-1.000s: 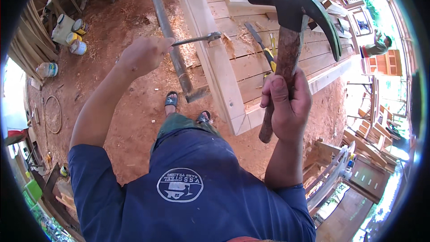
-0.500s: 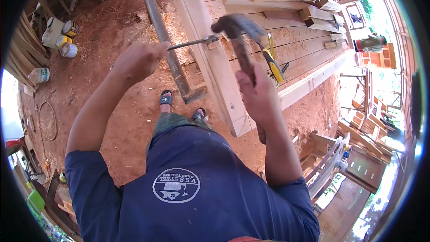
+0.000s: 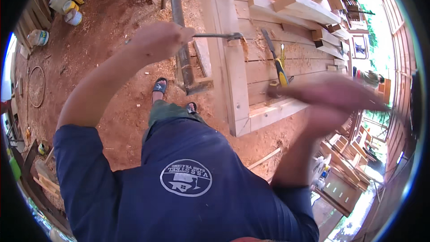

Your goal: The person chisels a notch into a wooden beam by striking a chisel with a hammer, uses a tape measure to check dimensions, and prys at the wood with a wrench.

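Note:
My left hand (image 3: 163,40) is closed around a long thin metal rod (image 3: 210,35). The rod's thicker far end rests at the inner edge of a pale wooden beam (image 3: 237,67), beside a curl of raised wood. My right hand (image 3: 336,94) is off to the right, smeared by motion, gripping a hammer (image 3: 291,92) by its handle. The hammer's head is blurred and points left, toward the beam's corner. Beneath it, on the planks, lies a tool with a yellow-and-black handle (image 3: 281,72) and a dark blade.
A metal pipe (image 3: 178,13) runs beside the beam, near my feet. Cut timber pieces (image 3: 309,8) are stacked on the planks (image 3: 257,69) at the far right. Paint buckets (image 3: 73,16) stand on the earth floor at far left. A person (image 3: 368,78) is in the right background.
My right hand has swung the hammer away to the right, from beside the rod. My left hand and the rod appear farther right in view, the rod now nearly level.

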`<action>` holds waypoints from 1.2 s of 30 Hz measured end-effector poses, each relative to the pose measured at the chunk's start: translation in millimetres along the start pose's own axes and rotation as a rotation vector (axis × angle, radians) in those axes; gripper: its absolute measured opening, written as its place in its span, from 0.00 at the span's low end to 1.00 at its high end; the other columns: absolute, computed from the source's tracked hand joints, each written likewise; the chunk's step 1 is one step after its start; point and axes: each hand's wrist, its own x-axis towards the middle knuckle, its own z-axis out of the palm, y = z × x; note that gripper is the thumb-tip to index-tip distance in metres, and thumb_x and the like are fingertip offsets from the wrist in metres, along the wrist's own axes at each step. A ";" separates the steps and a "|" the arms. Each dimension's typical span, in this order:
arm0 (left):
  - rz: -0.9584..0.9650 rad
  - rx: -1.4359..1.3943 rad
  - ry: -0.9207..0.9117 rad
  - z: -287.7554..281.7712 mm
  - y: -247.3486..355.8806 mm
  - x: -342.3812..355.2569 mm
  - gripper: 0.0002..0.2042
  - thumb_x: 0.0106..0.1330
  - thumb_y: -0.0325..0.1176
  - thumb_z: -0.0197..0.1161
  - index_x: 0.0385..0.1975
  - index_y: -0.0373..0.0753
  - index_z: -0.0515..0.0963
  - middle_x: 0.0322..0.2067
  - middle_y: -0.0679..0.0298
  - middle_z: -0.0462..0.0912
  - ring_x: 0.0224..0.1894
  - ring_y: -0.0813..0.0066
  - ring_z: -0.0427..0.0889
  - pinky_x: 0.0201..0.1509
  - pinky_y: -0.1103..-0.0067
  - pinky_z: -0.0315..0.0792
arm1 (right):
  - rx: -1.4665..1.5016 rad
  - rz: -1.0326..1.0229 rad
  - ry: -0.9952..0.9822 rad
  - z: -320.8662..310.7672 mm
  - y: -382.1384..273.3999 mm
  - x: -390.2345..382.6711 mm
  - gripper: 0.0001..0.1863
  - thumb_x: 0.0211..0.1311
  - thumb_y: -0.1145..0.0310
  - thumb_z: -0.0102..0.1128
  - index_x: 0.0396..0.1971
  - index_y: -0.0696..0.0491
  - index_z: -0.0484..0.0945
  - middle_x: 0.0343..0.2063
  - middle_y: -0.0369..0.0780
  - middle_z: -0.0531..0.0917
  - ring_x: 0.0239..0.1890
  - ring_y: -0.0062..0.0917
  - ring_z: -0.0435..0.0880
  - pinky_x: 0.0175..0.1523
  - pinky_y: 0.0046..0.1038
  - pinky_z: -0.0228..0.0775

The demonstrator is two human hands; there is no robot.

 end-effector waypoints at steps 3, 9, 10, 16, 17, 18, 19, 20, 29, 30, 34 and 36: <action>-0.014 -0.003 -0.034 5.8 -5.5 8.5 0.10 0.69 0.29 0.60 0.47 0.37 0.78 0.31 0.46 0.84 0.35 0.45 0.86 0.37 0.56 0.77 | -0.146 0.044 -0.241 29.6 41.1 10.0 0.05 0.73 0.70 0.53 0.36 0.54 0.74 0.22 0.33 0.76 0.21 0.16 0.76 0.27 0.18 0.71; 0.023 -0.089 0.126 -3.6 4.9 0.9 0.09 0.71 0.31 0.59 0.47 0.37 0.79 0.32 0.45 0.84 0.35 0.44 0.84 0.38 0.57 0.77 | 0.278 0.014 0.260 -41.4 -16.9 1.7 0.10 0.74 0.68 0.61 0.44 0.56 0.70 0.22 0.32 0.74 0.19 0.14 0.72 0.24 0.19 0.66; 0.093 -0.143 0.245 -2.1 5.7 -1.1 0.08 0.73 0.35 0.58 0.44 0.38 0.79 0.28 0.46 0.83 0.30 0.45 0.84 0.33 0.57 0.76 | 0.296 -0.009 0.300 -44.8 -19.5 1.5 0.09 0.74 0.69 0.60 0.44 0.55 0.69 0.21 0.33 0.74 0.18 0.15 0.71 0.24 0.20 0.66; 0.048 -0.105 0.172 4.4 -0.7 -0.5 0.11 0.74 0.36 0.58 0.48 0.38 0.79 0.31 0.45 0.84 0.35 0.42 0.85 0.37 0.55 0.77 | 0.306 0.206 0.150 -35.5 4.8 -31.5 0.12 0.72 0.68 0.64 0.46 0.58 0.73 0.27 0.34 0.78 0.20 0.13 0.73 0.25 0.18 0.68; 0.043 -0.107 0.172 5.4 -1.4 -1.4 0.11 0.74 0.36 0.58 0.48 0.38 0.79 0.31 0.45 0.84 0.35 0.42 0.85 0.37 0.55 0.77 | 0.280 0.228 0.093 -34.3 9.2 -32.8 0.12 0.72 0.67 0.65 0.45 0.58 0.74 0.27 0.34 0.78 0.20 0.12 0.73 0.25 0.18 0.68; 0.041 -0.100 0.160 6.2 -2.1 -1.8 0.11 0.74 0.36 0.58 0.48 0.38 0.79 0.30 0.45 0.84 0.35 0.43 0.85 0.37 0.55 0.77 | 0.279 0.228 0.087 -31.3 7.6 -31.7 0.12 0.72 0.67 0.65 0.45 0.58 0.74 0.27 0.34 0.78 0.20 0.12 0.73 0.25 0.18 0.68; 0.038 -0.094 0.149 6.6 -2.8 -2.2 0.11 0.74 0.36 0.58 0.47 0.38 0.79 0.30 0.45 0.84 0.35 0.43 0.85 0.36 0.55 0.77 | 0.297 0.188 0.091 -26.2 1.4 -29.1 0.12 0.73 0.67 0.63 0.46 0.58 0.73 0.26 0.34 0.78 0.19 0.13 0.73 0.25 0.19 0.68; 0.032 -0.099 0.150 6.5 -2.6 -2.1 0.11 0.74 0.36 0.58 0.47 0.38 0.79 0.30 0.45 0.84 0.35 0.43 0.85 0.36 0.55 0.77 | 0.311 0.147 0.094 -23.2 -4.5 -25.7 0.12 0.74 0.68 0.62 0.47 0.58 0.72 0.26 0.34 0.77 0.19 0.14 0.72 0.25 0.20 0.68; -0.018 -0.102 0.049 3.3 2.8 1.1 0.13 0.70 0.29 0.59 0.52 0.36 0.79 0.37 0.43 0.84 0.42 0.42 0.85 0.44 0.55 0.77 | -0.228 0.137 -0.127 29.5 28.6 -11.1 0.12 0.71 0.64 0.64 0.42 0.57 0.75 0.26 0.42 0.81 0.29 0.30 0.81 0.39 0.36 0.73; -0.028 -0.088 0.024 2.6 4.2 3.2 0.13 0.69 0.29 0.60 0.52 0.36 0.79 0.36 0.44 0.84 0.41 0.42 0.85 0.43 0.56 0.78 | -0.205 0.252 -0.193 27.6 34.9 -12.1 0.12 0.71 0.62 0.63 0.41 0.56 0.76 0.24 0.37 0.78 0.24 0.23 0.76 0.31 0.29 0.68; -0.068 -0.123 0.028 7.5 -8.8 -9.7 0.15 0.67 0.28 0.61 0.52 0.36 0.79 0.34 0.45 0.85 0.38 0.42 0.85 0.41 0.56 0.78 | -0.024 0.259 -0.051 -14.3 -48.6 16.2 0.10 0.75 0.65 0.56 0.47 0.56 0.76 0.24 0.30 0.73 0.22 0.13 0.71 0.26 0.19 0.66; -0.030 -0.114 0.039 6.1 -7.4 -2.3 0.14 0.67 0.28 0.61 0.52 0.35 0.79 0.33 0.45 0.85 0.37 0.42 0.85 0.39 0.56 0.78 | -0.290 -0.262 0.132 -97.8 -72.3 26.1 0.13 0.78 0.65 0.49 0.43 0.59 0.78 0.30 0.36 0.81 0.25 0.21 0.78 0.32 0.25 0.73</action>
